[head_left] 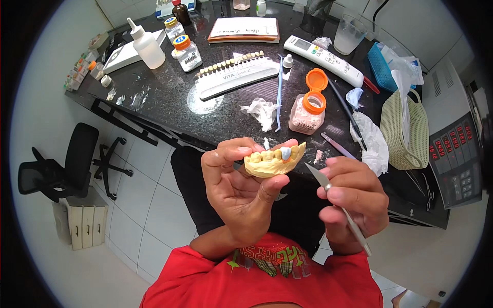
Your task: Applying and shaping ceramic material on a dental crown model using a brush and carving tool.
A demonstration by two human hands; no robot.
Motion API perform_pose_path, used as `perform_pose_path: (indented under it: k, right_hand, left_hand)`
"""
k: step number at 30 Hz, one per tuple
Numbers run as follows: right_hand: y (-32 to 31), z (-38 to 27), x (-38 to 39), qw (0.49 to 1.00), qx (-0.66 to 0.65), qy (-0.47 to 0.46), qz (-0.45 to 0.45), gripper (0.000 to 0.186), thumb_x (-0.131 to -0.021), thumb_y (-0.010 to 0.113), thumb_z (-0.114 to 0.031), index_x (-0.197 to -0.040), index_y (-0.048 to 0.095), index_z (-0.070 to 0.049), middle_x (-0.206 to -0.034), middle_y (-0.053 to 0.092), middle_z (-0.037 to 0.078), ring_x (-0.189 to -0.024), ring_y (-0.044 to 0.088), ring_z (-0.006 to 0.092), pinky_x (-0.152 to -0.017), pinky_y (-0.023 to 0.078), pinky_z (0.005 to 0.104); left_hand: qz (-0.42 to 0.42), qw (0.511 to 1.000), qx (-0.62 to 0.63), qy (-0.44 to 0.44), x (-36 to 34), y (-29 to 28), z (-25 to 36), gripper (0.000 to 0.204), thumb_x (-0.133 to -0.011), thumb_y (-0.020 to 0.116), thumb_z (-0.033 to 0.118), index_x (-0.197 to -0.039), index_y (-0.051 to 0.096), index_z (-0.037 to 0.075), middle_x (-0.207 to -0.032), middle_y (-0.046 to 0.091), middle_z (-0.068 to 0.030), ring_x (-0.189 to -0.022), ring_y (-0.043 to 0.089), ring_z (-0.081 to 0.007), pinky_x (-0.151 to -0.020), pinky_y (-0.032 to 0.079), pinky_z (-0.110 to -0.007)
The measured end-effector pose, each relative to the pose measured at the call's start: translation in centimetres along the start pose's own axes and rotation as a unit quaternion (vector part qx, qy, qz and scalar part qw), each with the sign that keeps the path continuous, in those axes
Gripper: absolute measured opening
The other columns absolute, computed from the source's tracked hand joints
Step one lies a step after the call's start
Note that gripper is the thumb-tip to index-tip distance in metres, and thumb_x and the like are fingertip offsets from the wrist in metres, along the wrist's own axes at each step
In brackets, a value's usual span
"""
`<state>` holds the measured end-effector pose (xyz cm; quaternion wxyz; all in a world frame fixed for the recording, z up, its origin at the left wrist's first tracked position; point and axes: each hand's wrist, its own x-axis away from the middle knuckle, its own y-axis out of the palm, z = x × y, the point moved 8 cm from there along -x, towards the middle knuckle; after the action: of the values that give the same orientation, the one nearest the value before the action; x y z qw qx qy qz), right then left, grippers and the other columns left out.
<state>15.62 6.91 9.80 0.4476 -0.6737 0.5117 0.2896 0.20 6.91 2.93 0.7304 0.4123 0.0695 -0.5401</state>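
Note:
My left hand (239,192) grips a yellow plaster dental model (269,167) between thumb and fingers, held up in front of the bench edge. One tooth on the model carries a pale blue-white crown (286,153), with a little orange-pink at its base. My right hand (357,200) pinches a metal craft knife (344,208) like a pen. Its pointed blade (317,173) aims up and left toward the model, a short gap away from it. Just beyond my hands stands an open jar of pinkish powder (306,115) with its orange lid flipped up.
On the dark bench (169,97) lie a tooth shade guide (236,77), crumpled tissue (261,113), a blue stick tool (280,95), tweezers (337,145) and a white remote control (324,59). A woven basket (405,131) stands right, beside a machine with red digits (452,149). A squeeze bottle (149,46) stands far left.

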Motion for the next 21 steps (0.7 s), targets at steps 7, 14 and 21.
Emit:
perform_pose_path:
  k: [7, 14, 21]
  right_hand:
    - [-0.1, 0.4, 0.1, 0.998, -0.011, 0.057, 0.023, 0.033, -0.07, 0.079, -0.001, -0.097, 0.06, -0.001, -0.081, 0.067, 0.012, -0.084, 0.07, 0.0304, -0.081, 0.057, 0.0448]
    - [0.3, 0.0, -0.3, 0.999, -0.014, 0.029, 0.016, 0.023, -0.074, 0.076, -0.005, -0.09, 0.06, -0.003, -0.08, 0.066, 0.012, -0.091, 0.069, 0.0348, -0.085, 0.055, 0.049]
    - [0.6, -0.4, -0.7, 0.999, 0.007, 0.032, -0.018, 0.022, -0.074, 0.075, -0.003, -0.088, 0.059, -0.003, -0.08, 0.065, 0.011, -0.093, 0.068, 0.035, -0.084, 0.056, 0.0488]
  left_hand:
    - [-0.005, 1.0, -0.005, 0.011, -0.1, 0.3, 0.8, 0.052, -0.079, 0.071, -0.005, -0.115, 0.035, 0.003, -0.108, 0.041, -0.0114, -0.101, 0.058, -0.0194, -0.097, 0.05, -0.053]
    - [-0.017, 0.999, -0.029, 0.016, -0.1, 0.7, 1.4, 0.052, -0.078, 0.072, -0.004, -0.114, 0.035, 0.002, -0.106, 0.042, -0.0118, -0.099, 0.059, -0.0217, -0.095, 0.051, -0.052]
    - [-0.028, 0.999, -0.023, 0.027, 0.1, 0.8, 1.5, 0.053, -0.077, 0.074, -0.002, -0.113, 0.035, 0.002, -0.107, 0.042, -0.0131, -0.099, 0.06, -0.0229, -0.094, 0.052, -0.051]
